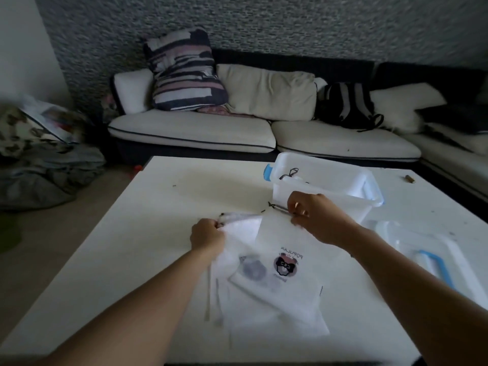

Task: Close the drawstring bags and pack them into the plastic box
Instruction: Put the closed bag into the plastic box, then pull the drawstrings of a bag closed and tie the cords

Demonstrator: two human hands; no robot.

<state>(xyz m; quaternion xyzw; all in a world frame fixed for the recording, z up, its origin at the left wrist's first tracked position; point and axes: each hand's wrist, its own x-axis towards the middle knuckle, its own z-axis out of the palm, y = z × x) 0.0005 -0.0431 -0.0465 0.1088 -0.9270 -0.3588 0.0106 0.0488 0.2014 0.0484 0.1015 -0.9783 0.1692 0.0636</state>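
Your left hand [207,235] grips the gathered mouth of the drawstring bag [274,262], which lies on the desk [163,207]; your right hand [314,216] pinches its cord. The mouth runs left-right between them, with the plastic box [327,186] just beyond your right hand.

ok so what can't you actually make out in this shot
Head view only:
- Inside of the clear plastic box: its frosted walls hide all but a black cord at the rim.
- Stack of white drawstring bags: motion blur, so no count.
- Bag mouth: covered by the left hand and right hand.
- Small brown object on the white table: too small to identify.
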